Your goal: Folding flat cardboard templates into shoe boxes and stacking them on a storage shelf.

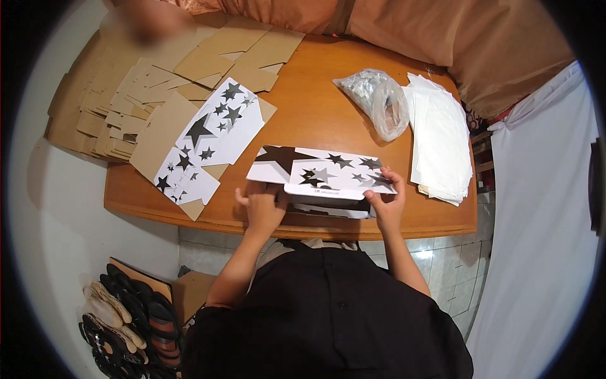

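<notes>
A white cardboard box (334,174) printed with black and grey stars stands at the table's near edge, partly folded up, its dark opening facing me. My right hand (388,199) grips the box's right end, thumb on the near side and fingers over the top edge. At the left end, my left hand (262,205) is under the raised flap, with some fingers hidden behind the panel. To the left lies a flat star-printed cardboard blank (218,136), on top of plain brown cardboard.
Flat brown cardboard blanks (145,88) are piled over the table's far left. A clear plastic bag (375,101) of greyish pieces lies beside a stack of white sheets (439,139) at the right. Several sandals (129,322) sit on the floor at lower left. A white curtain (543,208) hangs at right.
</notes>
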Demonstrator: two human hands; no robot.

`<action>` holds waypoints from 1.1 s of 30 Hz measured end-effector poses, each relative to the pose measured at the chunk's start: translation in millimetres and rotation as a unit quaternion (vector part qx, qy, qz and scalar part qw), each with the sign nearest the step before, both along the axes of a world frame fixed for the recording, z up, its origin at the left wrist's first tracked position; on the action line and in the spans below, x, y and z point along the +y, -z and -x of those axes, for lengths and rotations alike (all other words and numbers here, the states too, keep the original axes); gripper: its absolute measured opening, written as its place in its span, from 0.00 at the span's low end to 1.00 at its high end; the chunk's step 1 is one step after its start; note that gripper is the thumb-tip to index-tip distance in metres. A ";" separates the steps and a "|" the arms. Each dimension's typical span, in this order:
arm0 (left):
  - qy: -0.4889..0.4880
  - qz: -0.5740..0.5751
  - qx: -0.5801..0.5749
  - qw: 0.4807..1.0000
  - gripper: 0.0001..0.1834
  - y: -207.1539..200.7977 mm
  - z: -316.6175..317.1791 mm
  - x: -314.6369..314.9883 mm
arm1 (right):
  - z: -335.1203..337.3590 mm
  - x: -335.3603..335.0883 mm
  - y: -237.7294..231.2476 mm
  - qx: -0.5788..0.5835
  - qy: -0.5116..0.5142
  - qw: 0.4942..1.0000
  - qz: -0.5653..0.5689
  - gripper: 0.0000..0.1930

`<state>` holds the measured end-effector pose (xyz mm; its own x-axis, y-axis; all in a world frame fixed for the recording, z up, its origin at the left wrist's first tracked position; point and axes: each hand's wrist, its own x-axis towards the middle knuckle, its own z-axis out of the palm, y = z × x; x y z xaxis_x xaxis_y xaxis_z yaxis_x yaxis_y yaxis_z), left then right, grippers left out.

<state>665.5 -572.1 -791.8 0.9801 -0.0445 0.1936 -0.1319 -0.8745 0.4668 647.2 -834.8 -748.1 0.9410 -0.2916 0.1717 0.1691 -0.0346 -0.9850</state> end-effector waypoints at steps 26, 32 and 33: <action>0.016 0.200 -0.143 0.969 0.25 26.4 -1.8 8.7 | 24.6 18.6 50.8 -0.036 0.077 0.951 0.298 0.22; 0.053 0.113 -0.187 0.974 0.21 36.8 4.8 10.7 | 33.5 11.5 59.8 -0.039 0.061 0.892 0.447 0.20; 0.041 0.071 -0.185 0.979 0.20 44.1 7.5 11.6 | 34.3 9.5 65.2 -0.040 0.062 0.891 0.447 0.20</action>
<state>658.1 -560.5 -835.8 0.8354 -0.0665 0.5455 -0.3821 -0.7838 0.4896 612.9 -825.3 -813.3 0.8855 -0.1043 0.4528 0.1784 -0.8235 -0.5386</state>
